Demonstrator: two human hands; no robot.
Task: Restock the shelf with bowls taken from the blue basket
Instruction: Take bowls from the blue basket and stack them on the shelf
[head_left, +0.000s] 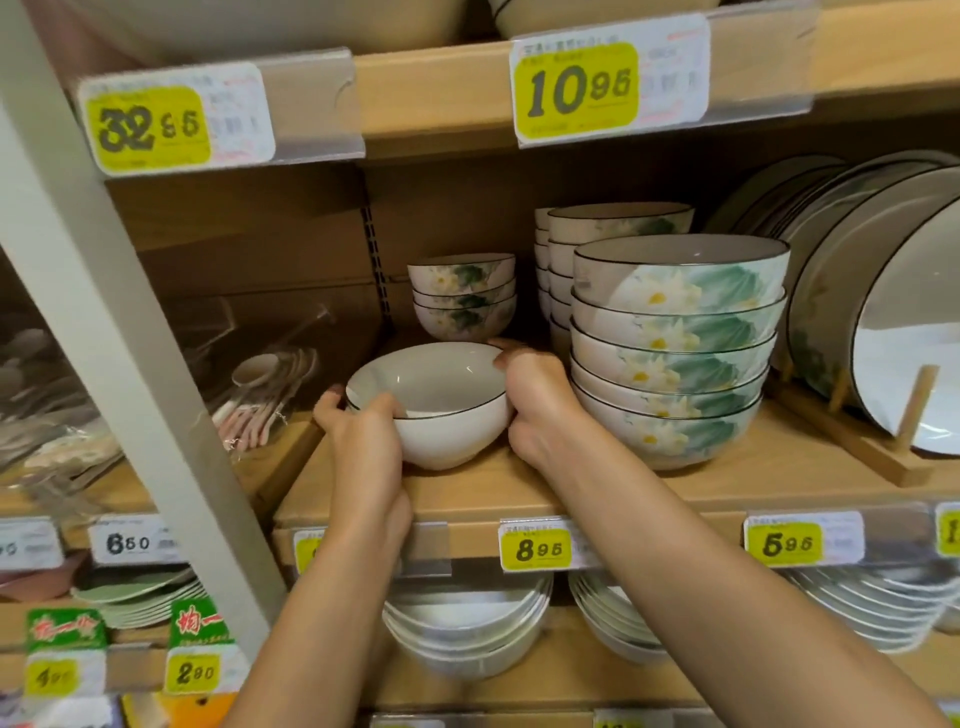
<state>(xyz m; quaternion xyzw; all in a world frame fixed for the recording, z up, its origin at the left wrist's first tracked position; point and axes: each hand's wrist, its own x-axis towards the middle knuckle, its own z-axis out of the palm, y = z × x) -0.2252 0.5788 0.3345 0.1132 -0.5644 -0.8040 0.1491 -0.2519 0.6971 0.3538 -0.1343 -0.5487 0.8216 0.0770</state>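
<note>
i have the white bowl (441, 410) in both hands at the front left of the wooden shelf (545, 493), tipped toward me so i look into it. its foot is at the board, and i cannot tell whether it is set down or just above. my left hand (363, 441) is clamped on the near left rim, thumb hooked over the dark edge and fingers round the outside. my right hand (537, 400) grips the far right side, fingertips curled over the rim and palm against the wall. i judge it to be glazed ceramic: stiff, fairly weighty for its size, slick under the skin and quick to chip if it knocks a neighbour. so the sound hold is the rim with a thumb inside and a palm under the curve, not the smooth wall alone. the bowl itself is empty. right behind it stands a stack of three small flowered bowls (462, 296), nested one in another. just beside my right hand is a stack of large flowered bowls (675, 358), nested the same way, with a taller stack (618, 223) behind it. further right, plates (883, 291) stand on edge in a wooden rack (918, 405). to the left, wrapped spoons (270, 384) lie in the next bay. the blue basket is out of view.
</note>
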